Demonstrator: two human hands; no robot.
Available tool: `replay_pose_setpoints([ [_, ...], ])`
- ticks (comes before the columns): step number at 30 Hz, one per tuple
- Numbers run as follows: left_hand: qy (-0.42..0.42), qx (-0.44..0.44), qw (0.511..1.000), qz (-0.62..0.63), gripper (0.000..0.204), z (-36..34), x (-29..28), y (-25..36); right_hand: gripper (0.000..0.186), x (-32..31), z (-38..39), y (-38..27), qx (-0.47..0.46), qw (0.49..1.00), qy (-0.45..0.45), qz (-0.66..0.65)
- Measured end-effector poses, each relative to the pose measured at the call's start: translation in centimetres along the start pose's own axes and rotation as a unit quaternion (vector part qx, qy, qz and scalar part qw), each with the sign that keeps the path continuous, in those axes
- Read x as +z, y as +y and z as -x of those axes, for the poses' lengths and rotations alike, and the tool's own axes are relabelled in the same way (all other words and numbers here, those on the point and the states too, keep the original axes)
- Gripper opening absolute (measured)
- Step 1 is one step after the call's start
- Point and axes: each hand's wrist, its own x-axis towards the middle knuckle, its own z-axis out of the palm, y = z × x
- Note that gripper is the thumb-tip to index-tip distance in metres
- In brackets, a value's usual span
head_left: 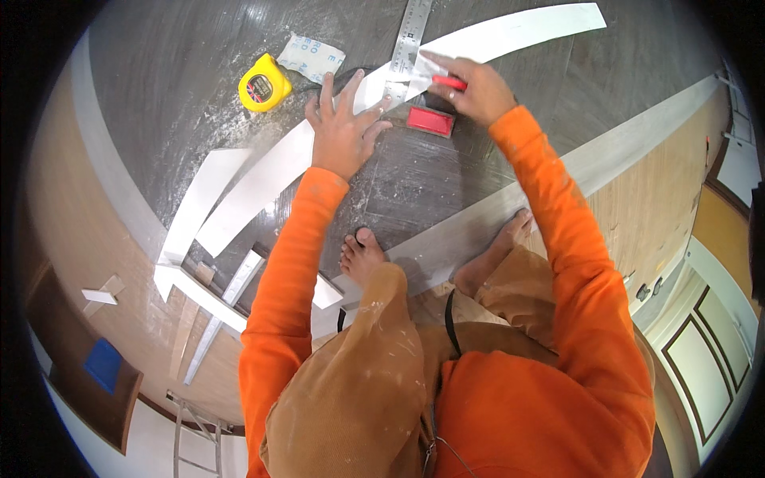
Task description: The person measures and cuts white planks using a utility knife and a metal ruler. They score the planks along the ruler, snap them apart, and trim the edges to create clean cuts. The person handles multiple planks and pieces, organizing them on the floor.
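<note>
A long white strip lies across a dusty dark surface, looking curved in this wide view. Across it rests a steel ruler. My left hand presses down on the strip beside the ruler's lower end, fingers spread. Pinched in my right hand is a slim red-handled tool, close to the ruler's right edge; its tip is too small to make out. A red-topped block sits just below, between my hands.
Left of my left hand are a yellow tape measure and a printed paper scrap. Another white strip lies at the left. A metal bar and wood offcuts lie lower left, with a ladder beyond. My bare feet stand near the panel's edge.
</note>
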Motion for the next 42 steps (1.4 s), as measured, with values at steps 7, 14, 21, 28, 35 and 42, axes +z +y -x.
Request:
replay_pose_setpoints([
  [7, 0.031, -0.036, 0.998, 0.04, 0.039, -0.2, -0.7, 1.7, 0.083, -1.7, -5.0, 3.2, -0.063, 0.981, 0.01, 0.182],
  [14, 0.045, -0.023, 0.998, 0.04, 0.038, 1.0, 0.2, 0.4, 0.077, -3.1, -5.2, 2.9, -0.128, 0.969, -0.131, 0.164],
  [21, 0.033, -0.028, 0.999, 0.025, 0.042, 3.0, 0.0, 1.4, 0.061, -6.1, -4.2, 2.9, -0.213, 0.928, -0.197, 0.232],
  [28, 0.005, -0.034, 0.999, 0.003, 0.04, 3.6, -0.3, 1.2, 0.049, -24.0, -2.2, -6.4, -0.202, 0.864, -0.246, 0.391],
  [35, -0.055, 0.003, 0.997, -0.051, 0.036, 2.9, 0.2, 0.3, 0.046, -20.2, -4.8, -8.1, -0.294, 0.855, -0.247, 0.349],
  [42, -0.07, -0.019, 0.997, -0.017, 0.044, 3.3, -2.2, 0.7, 0.06, -3.2, -7.8, -3.5, -0.383, 0.84, -0.307, 0.232],
])
